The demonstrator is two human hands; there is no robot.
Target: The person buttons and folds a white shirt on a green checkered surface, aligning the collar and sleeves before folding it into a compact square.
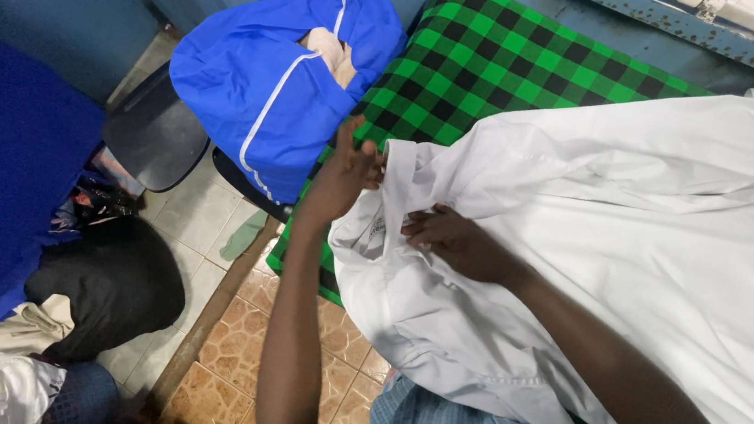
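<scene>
white shirt (599,218) lies spread over the green checked cloth (491,53), soft, light, likely to slump, best held at the collar: left hand (346,173) pinches collar edge, right hand (458,241) rests flat, fingers loosely spread, just inside collar

Laundry room: heaped clothes (8,404), tiled floor (224,347)

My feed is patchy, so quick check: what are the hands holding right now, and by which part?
The left hand pinches the white shirt at its collar edge. The right hand lies flat on the shirt just below the collar, pressing rather than gripping.
</scene>
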